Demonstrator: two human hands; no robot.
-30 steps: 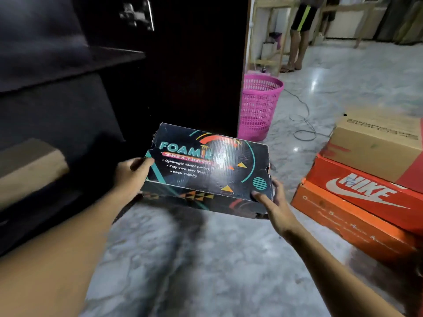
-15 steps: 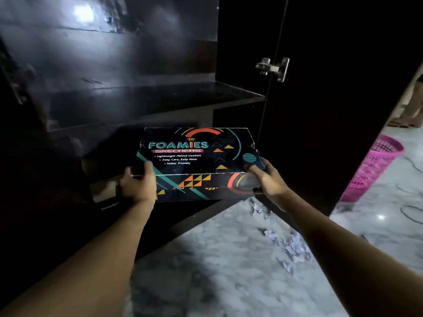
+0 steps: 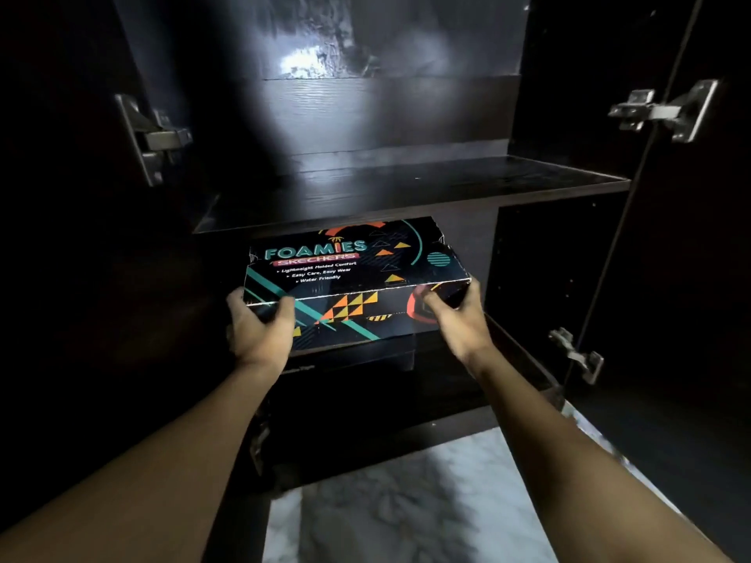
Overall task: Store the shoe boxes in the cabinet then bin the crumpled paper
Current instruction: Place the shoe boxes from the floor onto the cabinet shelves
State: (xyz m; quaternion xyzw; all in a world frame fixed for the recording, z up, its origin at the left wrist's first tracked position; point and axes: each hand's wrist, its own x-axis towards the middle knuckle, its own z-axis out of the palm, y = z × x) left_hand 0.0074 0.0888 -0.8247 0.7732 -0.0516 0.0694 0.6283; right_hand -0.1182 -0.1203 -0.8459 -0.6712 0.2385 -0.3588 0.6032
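In the dark cabinet (image 3: 386, 111), under its shelf (image 3: 406, 205), the black Foamies shoe box (image 3: 349, 278) lay partly inside the lower compartment. The left hand (image 3: 260, 331) and right hand (image 3: 455, 319) each gripped a near corner, fingers curled

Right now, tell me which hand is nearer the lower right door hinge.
Right. The right hand grips the shoe box just left of the hinge; the left hand grips its far corner.

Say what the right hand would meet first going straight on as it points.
The Foamies shoe box, whose corner the right hand grips; behind it the cabinet compartment is too dark to judge.
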